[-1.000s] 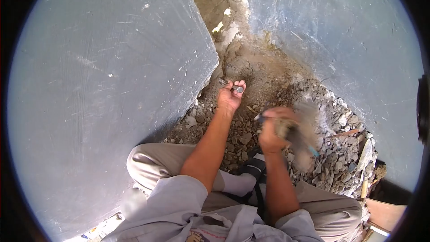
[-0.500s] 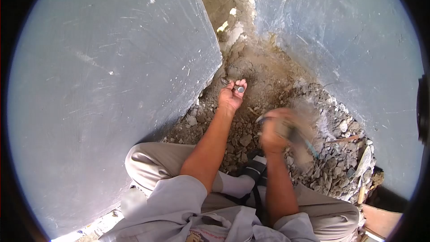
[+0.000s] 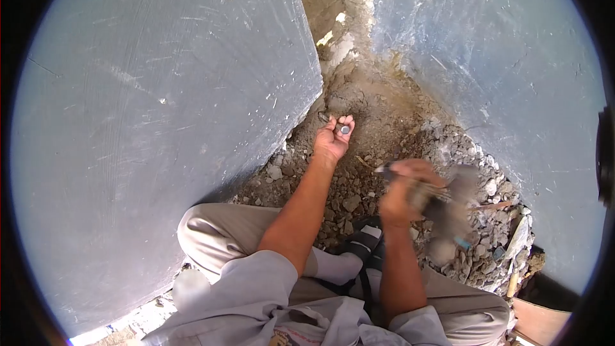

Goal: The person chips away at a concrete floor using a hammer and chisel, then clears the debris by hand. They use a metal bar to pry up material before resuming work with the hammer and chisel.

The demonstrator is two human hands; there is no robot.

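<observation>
My left hand [image 3: 333,140] is closed around a metal chisel [image 3: 345,130], whose round struck end faces up toward me. The chisel's far end points at the dirt between the two grey walls. To its right and nearer me, my right hand [image 3: 400,195] grips what looks like a hammer [image 3: 448,211], smeared by motion. A short dark end sticks out on the left of that fist, and the blurred bulk lies on its right. The hammer is apart from the chisel.
Grey painted walls [image 3: 173,102] [image 3: 493,70] close in on the left and right. Broken rubble [image 3: 474,250] lies between them, with a trowel [image 3: 519,237] at the right. Loose soil [image 3: 378,93] fills the corner ahead. My sandalled foot [image 3: 362,243] is below my hands.
My right hand has shifted slightly right with the blurred hammer. My left hand keeps its hold on the chisel in nearly the same place. The view has moved slightly.
</observation>
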